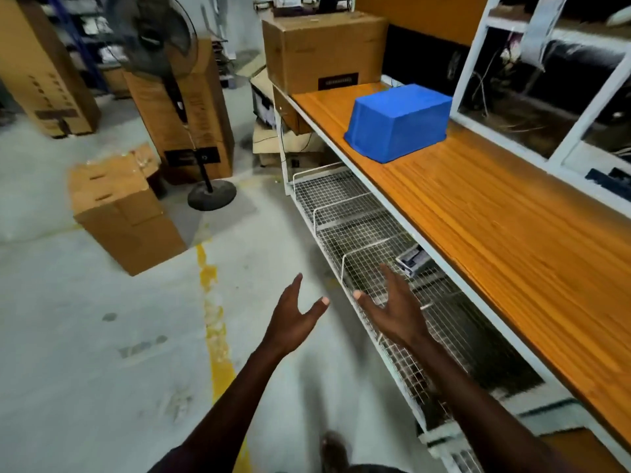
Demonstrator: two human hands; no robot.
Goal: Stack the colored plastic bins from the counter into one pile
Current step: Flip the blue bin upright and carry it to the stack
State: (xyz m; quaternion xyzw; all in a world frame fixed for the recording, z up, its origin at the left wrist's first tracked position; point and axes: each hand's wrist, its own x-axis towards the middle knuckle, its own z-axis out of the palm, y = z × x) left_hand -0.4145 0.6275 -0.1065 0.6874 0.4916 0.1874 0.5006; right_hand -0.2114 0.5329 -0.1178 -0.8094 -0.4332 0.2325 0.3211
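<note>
One blue bin (pixel 397 122) lies upside down on the worktop (pixel 495 227), well ahead of both hands. Left hand (pixel 293 319) and right hand (pixel 396 310) are spread, empty; the image is blurred.

One head-worn wide-angle view looks forward and down along the counter (pixel 495 233), whose front edge runs diagonally from far left to near right.

A storeroom or warehouse work area: tall cardboard cartons (pixel 44 63) stand on a bare concrete floor (pixel 85 336) at upper left beside a pedestal fan (pixel 170 80), while a wood-topped counter (pixel 512 233) with wire-mesh shelving (pixel 375 240) runs along the right.
</note>
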